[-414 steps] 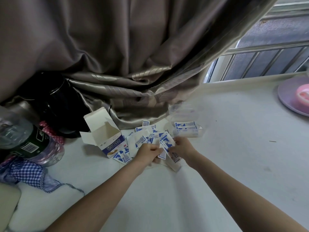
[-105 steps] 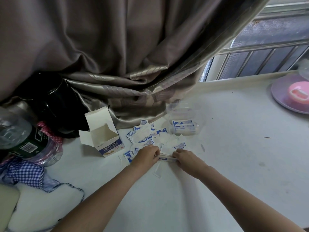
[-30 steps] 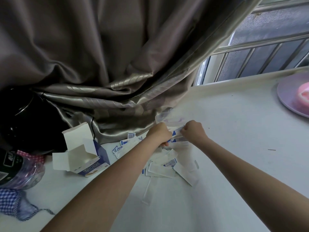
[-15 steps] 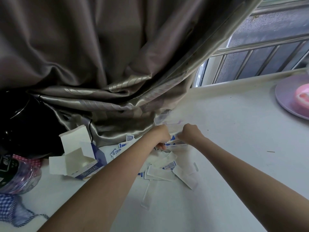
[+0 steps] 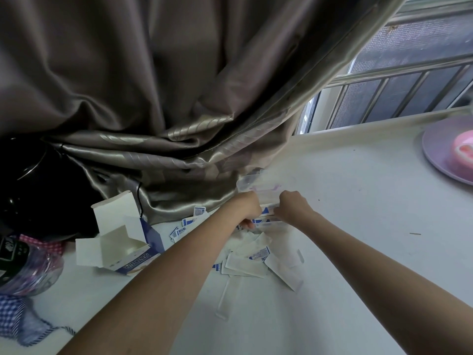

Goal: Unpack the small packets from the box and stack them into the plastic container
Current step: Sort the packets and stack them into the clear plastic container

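My left hand [image 5: 247, 206] and my right hand [image 5: 292, 206] are both curled around the ends of a stack of small white-and-blue packets [image 5: 266, 210], holding it inside the clear plastic container [image 5: 252, 181] by the curtain. The container's open lid stands up behind the hands. More loose packets [image 5: 252, 262] lie scattered on the white table [image 5: 358, 226] in front of the container, partly hidden by my left forearm. The opened white-and-blue cardboard box [image 5: 120, 242] lies on its side to the left, flaps open.
A grey-brown curtain [image 5: 166, 98] drapes onto the table behind the container. A black bag [image 5: 38, 196], a plastic bottle [image 5: 23, 267] and a checked cloth [image 5: 12, 316] crowd the left. A purple plate [image 5: 440, 155] with a pink object sits far right, below a barred window [image 5: 399, 80].
Both hands carried a gathered stack of packets from the table's middle up to the container and now hold it inside; over the last half second they have barely moved.
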### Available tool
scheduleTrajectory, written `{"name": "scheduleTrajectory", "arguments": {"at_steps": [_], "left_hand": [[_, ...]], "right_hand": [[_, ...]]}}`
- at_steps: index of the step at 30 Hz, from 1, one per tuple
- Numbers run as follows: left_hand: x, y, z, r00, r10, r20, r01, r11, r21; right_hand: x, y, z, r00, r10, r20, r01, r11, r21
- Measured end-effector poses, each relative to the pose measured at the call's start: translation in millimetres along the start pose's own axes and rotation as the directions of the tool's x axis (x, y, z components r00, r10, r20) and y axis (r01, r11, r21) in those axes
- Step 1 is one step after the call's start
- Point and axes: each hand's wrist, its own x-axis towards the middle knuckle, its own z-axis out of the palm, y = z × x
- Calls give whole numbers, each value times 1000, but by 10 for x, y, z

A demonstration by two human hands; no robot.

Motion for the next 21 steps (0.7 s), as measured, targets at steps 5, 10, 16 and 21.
{"name": "scheduleTrajectory", "arguments": {"at_steps": [5,10,16,21], "left_hand": [[12,-30,-30,999,14,-32,-12,998,54],[-12,-40,-6,999,15,-30,-14,999,50],[6,-67,-1,999,19,-32,-18,999,42],[-40,-99,-2,993,56,-101,-46,995,91]], "right_hand": [[11,-15,18,1000,-19,-8,18,999,-43],[13,-13,56,998,-53,-23,51,993,-103],[-35,-22,81,993,-116,-6,113,976,-187],[-52,-54,46,990,-132,-46,117,964,-240]]}}
